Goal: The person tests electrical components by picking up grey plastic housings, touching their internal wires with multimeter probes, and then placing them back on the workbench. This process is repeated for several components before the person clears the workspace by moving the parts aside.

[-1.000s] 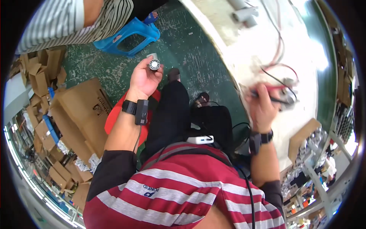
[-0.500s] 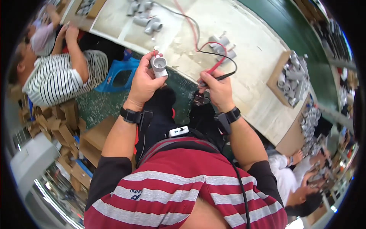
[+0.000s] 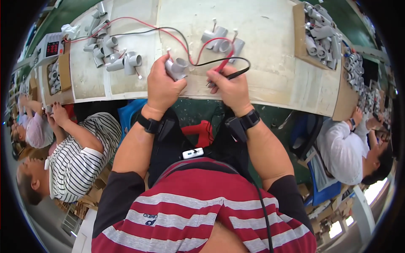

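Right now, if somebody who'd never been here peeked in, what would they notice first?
Probably the bold red-and-grey striped shirt filling the bottom middle. Just above, the left hand holds a grey tube piece, while to its right the right hand grips a bright red probe and a black probe. Next might be the device with glowing red digits, far off at the upper left.

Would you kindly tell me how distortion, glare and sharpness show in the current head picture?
Head view, overall: the long off-white worktable bows, and picture corners go black; head view, lower right: bright white patches look washed out; head view, centre: the grey plastic pipe fitting in the left hand looks fairly sharp.
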`<state>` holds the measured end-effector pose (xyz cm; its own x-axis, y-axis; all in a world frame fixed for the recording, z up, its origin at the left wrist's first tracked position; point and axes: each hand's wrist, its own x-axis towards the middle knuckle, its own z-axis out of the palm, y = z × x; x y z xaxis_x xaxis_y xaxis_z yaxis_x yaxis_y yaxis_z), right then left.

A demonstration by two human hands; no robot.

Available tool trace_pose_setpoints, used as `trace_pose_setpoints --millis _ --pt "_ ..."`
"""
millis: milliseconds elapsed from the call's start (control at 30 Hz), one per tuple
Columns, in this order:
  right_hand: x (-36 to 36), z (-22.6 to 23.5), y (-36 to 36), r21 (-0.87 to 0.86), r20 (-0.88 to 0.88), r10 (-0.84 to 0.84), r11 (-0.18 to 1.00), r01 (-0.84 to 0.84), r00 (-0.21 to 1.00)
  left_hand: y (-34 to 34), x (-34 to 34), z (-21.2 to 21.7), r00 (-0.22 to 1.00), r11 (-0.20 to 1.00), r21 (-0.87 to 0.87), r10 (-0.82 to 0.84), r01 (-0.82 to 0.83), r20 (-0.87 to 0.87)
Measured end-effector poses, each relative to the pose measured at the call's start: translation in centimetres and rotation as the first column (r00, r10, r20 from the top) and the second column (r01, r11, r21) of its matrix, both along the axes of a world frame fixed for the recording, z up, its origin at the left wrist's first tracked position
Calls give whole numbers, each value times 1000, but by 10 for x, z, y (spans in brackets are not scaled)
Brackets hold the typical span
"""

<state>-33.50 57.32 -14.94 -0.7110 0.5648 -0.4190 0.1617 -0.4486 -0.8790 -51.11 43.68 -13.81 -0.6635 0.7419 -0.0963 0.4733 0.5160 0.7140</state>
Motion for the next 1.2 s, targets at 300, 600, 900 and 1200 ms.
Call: trace_pose_setpoints --millis 300,600,900,1200 --pt "-16 -13 -12 76 -3 -223 972 222 975 -21 1 23 982 977 157 123 -145 141" --pt "-4 -18 -8 48 -111 -130 990 136 985 -215 -10 -170 354 636 -371 160 677 921" --pt "5 -25 -8 130 -135 -143 978 161 980 -270 173 -356 282 -34 -309 -323 950 903" --pt "-2 -17 -17 61 -172 -198 975 211 965 -270 229 -340 356 88 -346 -157 934 921"
